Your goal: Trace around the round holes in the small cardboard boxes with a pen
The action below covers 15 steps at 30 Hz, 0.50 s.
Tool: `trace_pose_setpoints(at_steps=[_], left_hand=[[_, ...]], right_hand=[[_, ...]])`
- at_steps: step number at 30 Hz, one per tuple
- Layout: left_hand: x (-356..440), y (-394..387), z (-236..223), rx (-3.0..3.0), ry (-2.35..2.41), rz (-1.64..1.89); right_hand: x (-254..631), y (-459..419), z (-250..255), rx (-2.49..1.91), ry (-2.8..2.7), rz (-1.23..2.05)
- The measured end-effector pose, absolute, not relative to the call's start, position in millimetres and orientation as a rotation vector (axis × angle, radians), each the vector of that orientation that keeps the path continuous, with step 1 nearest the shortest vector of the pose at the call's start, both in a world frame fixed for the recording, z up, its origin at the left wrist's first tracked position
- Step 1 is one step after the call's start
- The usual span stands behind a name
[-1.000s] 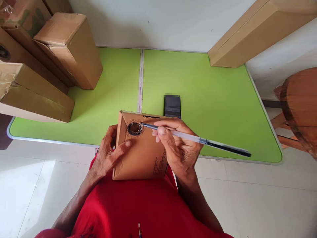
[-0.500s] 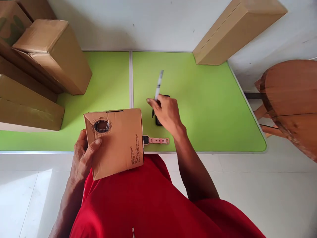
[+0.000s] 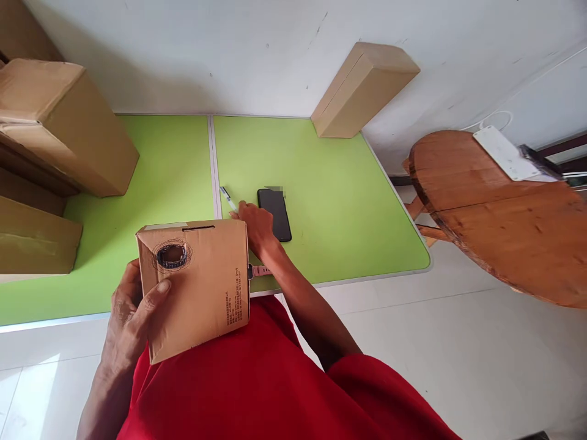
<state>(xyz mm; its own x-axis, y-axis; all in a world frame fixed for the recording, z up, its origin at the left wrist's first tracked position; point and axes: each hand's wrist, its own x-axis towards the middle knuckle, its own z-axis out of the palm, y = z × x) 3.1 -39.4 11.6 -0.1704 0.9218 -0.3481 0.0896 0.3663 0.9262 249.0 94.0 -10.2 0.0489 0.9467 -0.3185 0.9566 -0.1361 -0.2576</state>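
Observation:
A small brown cardboard box [image 3: 206, 269] is in my left hand [image 3: 132, 305], the thumb pressed on its front and the fingers behind it. Near its upper left corner is a dark-rimmed hole [image 3: 173, 255] ringed by scribbled ink lines. Just past the box's right side, my right hand [image 3: 257, 223] is low over the table with its fingers closed around the end of a pen [image 3: 228, 199]. Beside that hand lies a black phone [image 3: 277, 220]. A watch with a pink strap [image 3: 262, 271] sticks out from behind the box, partly hidden.
The green table [image 3: 321, 195] has a metal edge. A tall carton [image 3: 362, 91] stands at its back right, and larger cartons [image 3: 87, 131] crowd the left. A round wooden stool [image 3: 495, 214] with a white power strip [image 3: 507, 156] is on the right.
My right hand has moved left and down with the pen, away from the phone, toward the box. The camera view has swung right, showing more of the stool. The left hand keeps holding the box.

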Motion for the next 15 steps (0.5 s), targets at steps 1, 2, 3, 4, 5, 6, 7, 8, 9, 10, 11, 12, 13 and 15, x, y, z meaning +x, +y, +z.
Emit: trace_pose_setpoints(at_steps=[1,2,3,4,5,6,7,8,9,10,11,12,13,15], left_hand=[[4,-40,13,0.944,1.562,0.968],[5,-41,14,0.946,1.565,0.962],[6,-41,15,0.944,1.567,0.96],[6,-42,16,0.94,1.566,0.96],[6,-42,16,0.938,1.564,0.965],[6,-42,15,0.937,1.562,0.974],[5,-42,14,0.939,1.557,0.981],[5,-42,12,0.94,1.55,0.986],[5,-41,11,0.94,1.545,0.989],[5,-41,10,0.939,1.541,0.987],[6,-41,10,0.938,1.54,0.986],[7,-41,10,0.939,1.542,0.984],[8,-41,10,0.94,1.545,0.986],[8,-42,11,0.942,1.542,0.989]], right_hand=[[253,88,-8,2.285,2.05,-0.634],[257,81,-6,2.326,2.048,-0.605],[263,73,-5,2.382,2.032,-0.566],[270,66,-4,2.453,1.996,-0.521],[278,59,-4,2.534,1.936,-0.478],[285,53,-5,2.609,1.86,-0.45],[292,47,-7,2.669,1.782,-0.444],[299,43,-10,2.71,1.716,-0.462],[304,40,-14,2.734,1.671,-0.499],[308,39,-17,2.747,1.648,-0.545],[311,39,-21,2.757,1.641,-0.596],[314,40,-23,2.771,1.641,-0.644],[316,42,-26,2.793,1.64,-0.691],[320,47,-28,2.846,1.636,-0.793]])
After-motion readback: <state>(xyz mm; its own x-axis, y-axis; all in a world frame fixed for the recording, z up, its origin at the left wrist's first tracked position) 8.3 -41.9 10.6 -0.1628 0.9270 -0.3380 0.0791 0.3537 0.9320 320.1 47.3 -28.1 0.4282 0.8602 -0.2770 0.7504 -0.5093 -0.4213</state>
